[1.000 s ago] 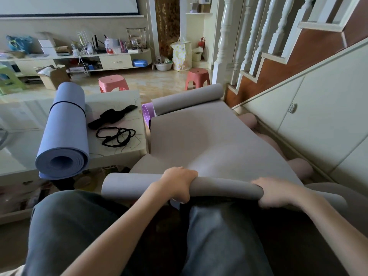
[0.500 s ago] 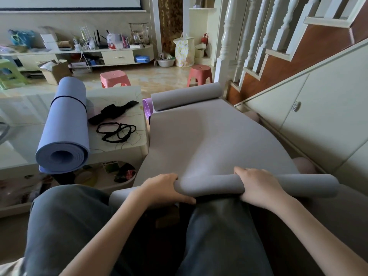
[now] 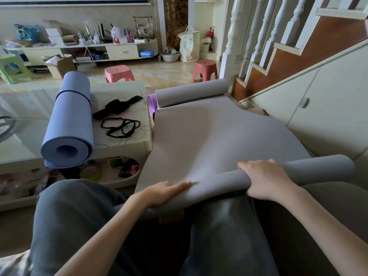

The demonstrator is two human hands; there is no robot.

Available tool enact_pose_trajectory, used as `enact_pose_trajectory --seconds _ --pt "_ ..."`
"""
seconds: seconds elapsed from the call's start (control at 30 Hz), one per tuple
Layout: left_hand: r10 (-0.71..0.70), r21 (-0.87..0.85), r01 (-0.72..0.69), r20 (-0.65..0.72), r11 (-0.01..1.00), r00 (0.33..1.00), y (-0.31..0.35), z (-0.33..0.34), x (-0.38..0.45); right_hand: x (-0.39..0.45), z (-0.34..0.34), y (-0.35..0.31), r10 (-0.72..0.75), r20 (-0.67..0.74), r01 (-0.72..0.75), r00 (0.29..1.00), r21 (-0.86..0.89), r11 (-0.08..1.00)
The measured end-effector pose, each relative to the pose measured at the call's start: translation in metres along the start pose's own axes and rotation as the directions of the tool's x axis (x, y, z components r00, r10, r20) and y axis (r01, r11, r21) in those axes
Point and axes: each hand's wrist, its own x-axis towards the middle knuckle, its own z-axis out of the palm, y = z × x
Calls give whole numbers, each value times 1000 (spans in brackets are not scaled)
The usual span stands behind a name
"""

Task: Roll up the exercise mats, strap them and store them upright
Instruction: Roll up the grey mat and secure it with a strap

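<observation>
Since prev frame the roll has come fwd a bit and the left hand flattened out, fingers straight, pressing the grey mat across the lap. Right hand curls over the rolled end. Foam looks light, soft, springy; prob best gripped w/ both hands spread along the roll.

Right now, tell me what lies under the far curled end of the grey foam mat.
A purple rolled mat pokes out beneath the grey mat, beside the table. Only its end shows; the rest is covered.
</observation>
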Motion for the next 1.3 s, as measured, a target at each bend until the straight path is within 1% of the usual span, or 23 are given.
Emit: enact_pose_trajectory --seconds 0.07,0.1,0.17,0.23,0.27,0.33,0.37,0.4,0.43,0.5,0.57,0.6,0.67,0.7,0.77,0.83,0.9,0.97,1.03,1.07,1.17,1.23,1.3 --pt "6 -159 3 57 987 998 3 5 -2 0 -3 1 -24 10 24 1000 -11 1000" --pt "14 -181 -5 45 983 999 4 5 -4 -1 -4 1 -26 22 27 999 -7 1000" --pt "60 -87 -64 -48 994 997 4 7 -6 -3 -6 3 -10 59 9 998 14 1000" --pt "242 151 -217 -171 964 955 2 11 -12 -3 -7 5 26 128 -35 991 67 997" --pt "360 324 -275 -241 905 901 2 14 -18 -3 -6 6 44 170 -62 985 102 993" --pt "574 622 -273 -353 734 739 -2 22 -21 -2 -6 10 63 250 -106 966 163 981" --pt "628 673 -249 -404 697 665 -1 27 -21 -1 -6 12 62 275 -114 959 176 978" --pt "631 679 -221 -442 700 638 3 30 -22 0 -6 13 57 288 -114 956 185 976" --pt "594 666 -193 -450 721 667 8 31 -23 2 -7 14 50 299 -110 953 187 976" --pt "468 626 -158 -369 764 803 17 22 -24 5 -15 15 36 354 -111 935 193 975" --pt "344 537 -217 -147 815 927 27 -3 -18 6 -28 16 22 449 -145 893 241 960" --pt "293 448 -255 -17 857 956 34 -19 -14 6 -32 17 2 488 -156 873 275 949" --pt "211 328 -273 212 904 954 48 -42 -8 3 -35 18 -49 535 -173 844 358 917" --pt "164 340 -258 283 904 945 54 -50 -5 0 -30 18 -68 542 -186 838 400 898" --pt "102 424 -248 337 871 936 64 -54 -2 -10 -15 16 -59 520 -204 852 435 877" --pt "114 448 -259 324 856 939 65 -45 -1 -23 -4 16 -4 447 -205 895 419 885" --pt "169 427 -275 270 862 948 56 -30 -1 -36 -2 15 74 306 -165 949 284 945" --pt "222 415 -285 193 864 956 46 -16 -3 -43 0 12 80 45 -82 996 44 996" --pt "243 394 -279 139 876 960 38 -5 -6 -38 4 9 22 -160 -28 987 -36 999" --pt "244 394 -266 107 880 964 35 -2 -8 -33 3 7 16 -166 -26 986 -54 998" --pt "272 483 -192 -99 854 957 26 8 -19 -19 -6 4 30 33 -29 999 -39 999" --pt "372 590 -153 -269 793 888 24 16 -24 -9 -11 6 3 156 -10 988 49 999" --pt "486 663 -161 -340 731 805 30 23 -23 -4 -11 10 -3 289 -50 957 178 983"
